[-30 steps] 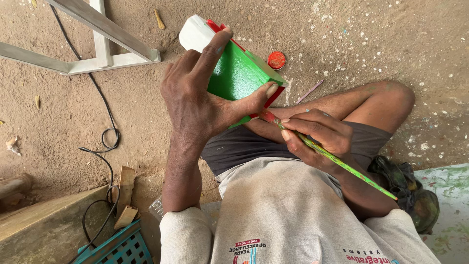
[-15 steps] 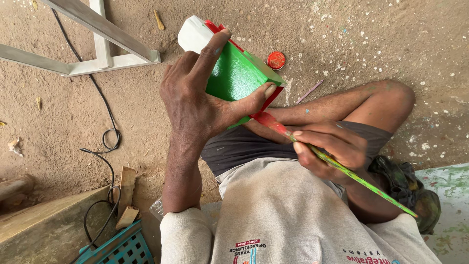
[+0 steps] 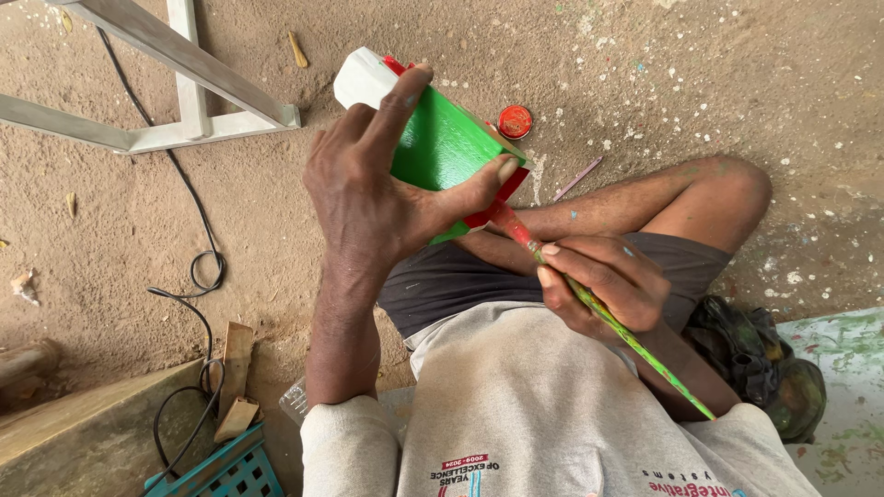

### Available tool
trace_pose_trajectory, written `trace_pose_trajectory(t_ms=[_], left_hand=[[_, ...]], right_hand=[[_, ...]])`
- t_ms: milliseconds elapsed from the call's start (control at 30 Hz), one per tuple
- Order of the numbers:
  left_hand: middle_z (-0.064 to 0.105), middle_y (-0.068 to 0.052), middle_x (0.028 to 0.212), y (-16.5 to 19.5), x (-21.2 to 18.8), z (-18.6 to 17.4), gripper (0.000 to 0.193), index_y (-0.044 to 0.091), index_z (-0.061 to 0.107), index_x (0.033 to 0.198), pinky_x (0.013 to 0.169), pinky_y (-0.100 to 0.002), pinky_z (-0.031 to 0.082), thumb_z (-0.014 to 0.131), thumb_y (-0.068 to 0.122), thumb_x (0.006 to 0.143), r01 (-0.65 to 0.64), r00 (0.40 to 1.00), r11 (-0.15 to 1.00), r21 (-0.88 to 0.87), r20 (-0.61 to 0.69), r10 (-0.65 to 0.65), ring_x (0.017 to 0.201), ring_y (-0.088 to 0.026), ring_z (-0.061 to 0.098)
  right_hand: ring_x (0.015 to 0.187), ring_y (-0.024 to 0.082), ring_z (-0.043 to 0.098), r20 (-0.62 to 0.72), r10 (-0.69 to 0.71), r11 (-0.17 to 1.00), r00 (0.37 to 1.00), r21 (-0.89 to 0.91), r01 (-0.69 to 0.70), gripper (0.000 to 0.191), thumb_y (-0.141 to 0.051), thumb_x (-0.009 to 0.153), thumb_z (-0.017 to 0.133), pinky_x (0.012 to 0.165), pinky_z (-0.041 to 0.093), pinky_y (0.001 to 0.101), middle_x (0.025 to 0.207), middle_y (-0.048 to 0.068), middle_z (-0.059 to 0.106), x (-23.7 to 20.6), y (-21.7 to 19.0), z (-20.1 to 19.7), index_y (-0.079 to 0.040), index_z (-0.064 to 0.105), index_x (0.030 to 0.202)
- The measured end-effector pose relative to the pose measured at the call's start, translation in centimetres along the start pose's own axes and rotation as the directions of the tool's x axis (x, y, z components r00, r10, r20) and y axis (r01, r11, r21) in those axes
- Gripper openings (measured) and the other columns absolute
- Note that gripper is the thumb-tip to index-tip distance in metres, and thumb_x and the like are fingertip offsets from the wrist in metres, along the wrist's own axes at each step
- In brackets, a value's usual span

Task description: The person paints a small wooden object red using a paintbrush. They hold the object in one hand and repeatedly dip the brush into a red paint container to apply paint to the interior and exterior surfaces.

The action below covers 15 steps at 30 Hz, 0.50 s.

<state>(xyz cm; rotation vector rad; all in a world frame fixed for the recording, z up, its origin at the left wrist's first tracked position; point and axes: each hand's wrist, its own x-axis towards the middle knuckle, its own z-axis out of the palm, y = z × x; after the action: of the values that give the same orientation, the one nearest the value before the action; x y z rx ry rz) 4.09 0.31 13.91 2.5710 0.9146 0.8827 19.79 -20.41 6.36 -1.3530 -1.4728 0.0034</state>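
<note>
Head view, all places given relative to the green block, going left to right:

Teal crate (image 3: 221, 474): far down-left of the block, at the bottom edge, beside a concrete slab (image 3: 83, 433).

Cable (image 3: 189, 276): black, snaking over the sandy floor (image 3: 120, 212) well left of the block, down to the crate.

Metal frame (image 3: 184, 83): grey bars lying on the floor up-left of the block, well apart from it.

Left hand (image 3: 368, 198): wrapped over the block from its left side; forefinger laid along the top toward the white end, thumb pressed on the near right corner, so the fingers are clamped on the block.

Green block (image 3: 442, 147): held up over the lap, tilted, its broad face glossy green, far end white, red along the lower right edge.

Red lid (image 3: 515, 121): small and round, on the floor just right of the block's upper edge.

Brush (image 3: 603, 313): long thin handle smeared green and red, running down-right from the block; its tip meets the red edge, seemingly touching, though the thumb partly hides the spot.

Right hand (image 3: 603, 281): down-right of the block, fingers pinched together on the brush handle.

Dark cloth (image 3: 755, 364): crumpled, far down-right of the block, beside the thigh.
</note>
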Motion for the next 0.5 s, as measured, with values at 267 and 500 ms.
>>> trace_pose_trajectory(t_ms=[267,500], left_hand=[[0.065,-0.006,0.086,-1.0,0.3,-0.2,0.086,0.008,0.067,0.137,0.068,-0.038,0.053,0.091,0.069,0.080,0.008,1.000,1.000,0.002,-0.001,-0.008,0.075,-0.019,0.067],[0.065,-0.006,0.084,-0.7,0.2,0.1,0.086,0.009,0.068,0.135,0.068,-0.038,0.052,0.092,0.069,0.078,-0.016,1.000,0.999,0.036,-0.016,0.016,0.073,-0.019,0.067]], right_hand=[[0.079,0.018,0.070,-0.056,0.127,0.991,0.990,0.049,-0.125,0.015,-0.004,0.096,0.073,0.064,0.056,0.0279,0.099,0.016,0.071,-1.4,0.4,-0.5,0.004,0.068,0.108],[0.085,0.022,0.073,-0.051,0.044,0.999,0.998,-0.014,-0.044,0.018,-0.002,0.094,0.075,0.072,0.059,0.0322,0.100,0.017,0.071,-0.6,-0.4,0.1,0.004,0.069,0.110]])
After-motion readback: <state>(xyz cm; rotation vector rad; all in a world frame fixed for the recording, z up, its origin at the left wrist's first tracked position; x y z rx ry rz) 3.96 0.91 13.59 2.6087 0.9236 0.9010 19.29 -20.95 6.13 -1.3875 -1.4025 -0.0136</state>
